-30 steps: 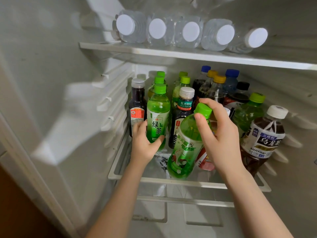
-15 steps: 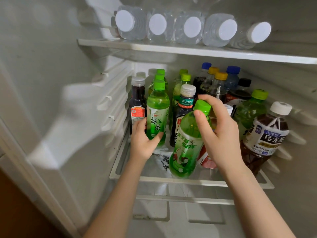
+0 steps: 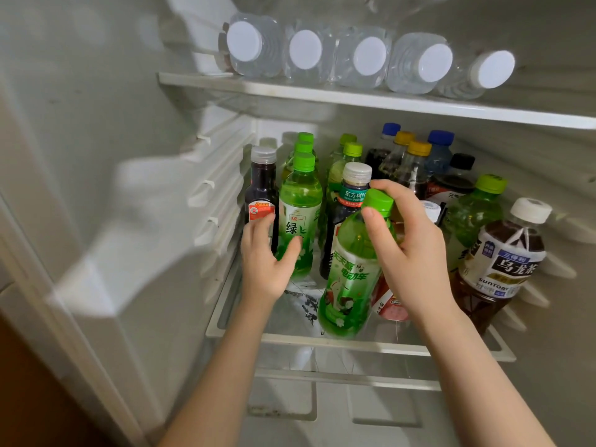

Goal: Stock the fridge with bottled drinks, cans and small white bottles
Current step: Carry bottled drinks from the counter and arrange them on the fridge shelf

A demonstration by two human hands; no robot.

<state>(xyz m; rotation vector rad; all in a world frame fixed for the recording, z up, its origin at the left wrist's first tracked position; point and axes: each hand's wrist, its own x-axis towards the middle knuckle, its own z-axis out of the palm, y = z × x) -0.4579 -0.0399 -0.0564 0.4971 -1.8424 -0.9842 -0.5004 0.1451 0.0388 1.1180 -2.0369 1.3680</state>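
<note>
My right hand (image 3: 416, 253) is nearest. Its thumb and fingers (image 3: 371, 227) are curled tight round the neck of a green plastic bottle (image 3: 351, 279), just under the ribbed green cap. The bottle is smooth and see-through and leans with its cap to the right. Its base is low over the front of the glass shelf (image 3: 290, 337), and I cannot tell whether it touches.

My left hand (image 3: 264, 266) is spread, with the fingers straight. The fingertips lie on the label of a dark bottle (image 3: 262, 195) with a silvery cap, and the thumb rests on the green tea bottle (image 3: 300, 214) beside it. To my right stands a squat brown oolong bottle (image 3: 503, 262) with a white cap and a glossy wrap label.

Farther in, the drinks stand packed upright on the same shelf. There is a dark bottle with a teal band (image 3: 353, 191) and a ridged pale cap. I count seven green caps in all (mine among them), two yellow, two blue and one black.

On the upper shelf (image 3: 354, 98), five clear, rippled water bottles (image 3: 370, 56) lie on their sides in a row, with their flat white caps facing me.
</note>
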